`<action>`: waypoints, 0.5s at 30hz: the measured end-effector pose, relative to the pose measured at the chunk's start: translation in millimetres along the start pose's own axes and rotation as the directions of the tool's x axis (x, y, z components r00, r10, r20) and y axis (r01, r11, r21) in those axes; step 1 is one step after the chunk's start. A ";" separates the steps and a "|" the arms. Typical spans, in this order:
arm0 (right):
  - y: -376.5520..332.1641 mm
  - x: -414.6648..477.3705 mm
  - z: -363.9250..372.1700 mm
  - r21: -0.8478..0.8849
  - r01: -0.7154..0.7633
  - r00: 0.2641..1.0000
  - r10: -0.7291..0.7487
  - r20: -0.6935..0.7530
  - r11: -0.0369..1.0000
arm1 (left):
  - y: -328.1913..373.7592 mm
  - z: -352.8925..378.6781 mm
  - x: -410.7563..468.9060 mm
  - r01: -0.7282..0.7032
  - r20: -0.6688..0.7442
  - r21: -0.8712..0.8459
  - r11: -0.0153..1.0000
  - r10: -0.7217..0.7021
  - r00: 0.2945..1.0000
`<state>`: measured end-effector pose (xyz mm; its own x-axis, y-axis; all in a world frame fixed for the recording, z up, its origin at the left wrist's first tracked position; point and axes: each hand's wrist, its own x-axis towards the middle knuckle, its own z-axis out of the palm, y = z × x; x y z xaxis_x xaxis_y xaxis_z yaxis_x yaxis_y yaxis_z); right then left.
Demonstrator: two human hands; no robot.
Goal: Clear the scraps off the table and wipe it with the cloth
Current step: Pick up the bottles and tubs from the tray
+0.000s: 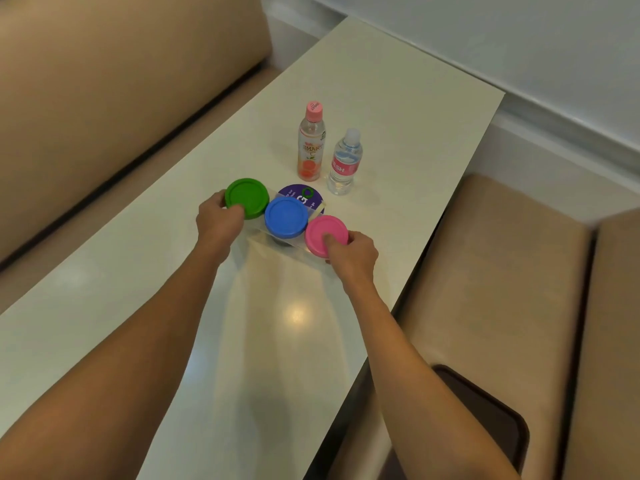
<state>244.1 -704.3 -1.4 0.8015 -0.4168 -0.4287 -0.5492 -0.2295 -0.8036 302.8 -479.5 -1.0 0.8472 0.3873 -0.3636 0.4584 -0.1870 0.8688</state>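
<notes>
My left grip (220, 220) curls round the green-lidded tub (247, 197), my right grip (351, 254) pinches the pink-lidded tub (326, 235): light, stiff, slick plastic I judge, best lifted by both ends.

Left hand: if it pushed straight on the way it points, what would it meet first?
The green lid, which the left hand grips at its near edge. Beyond it the line seems to run toward the pink-capped bottle, though one view leaves depth unclear.
</notes>
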 end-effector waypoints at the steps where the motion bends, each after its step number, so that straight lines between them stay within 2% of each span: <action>1: -3.3 6.3 0.7 0.006 -0.010 1.000 0.010 -0.001 1.000 | 6.0 3.6 5.6 -0.005 0.006 0.007 1.000 0.005 1.000; 6: -14.9 34.1 4.9 -0.001 -0.033 0.999 0.033 -0.010 0.999 | 21.7 18.6 30.2 -0.018 0.028 0.068 0.998 0.016 0.999; 15: -22.2 56.1 1.9 -0.019 -0.032 0.999 0.032 -0.027 0.999 | 25.3 34.0 54.1 -0.016 0.058 0.050 0.999 0.013 0.998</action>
<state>301.6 -720.9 -8.4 0.7771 -0.4471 -0.4429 -0.5792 -0.2329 -0.7812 369.4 -494.0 -10.1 0.8675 0.3316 -0.3709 0.4574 -0.2383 0.8568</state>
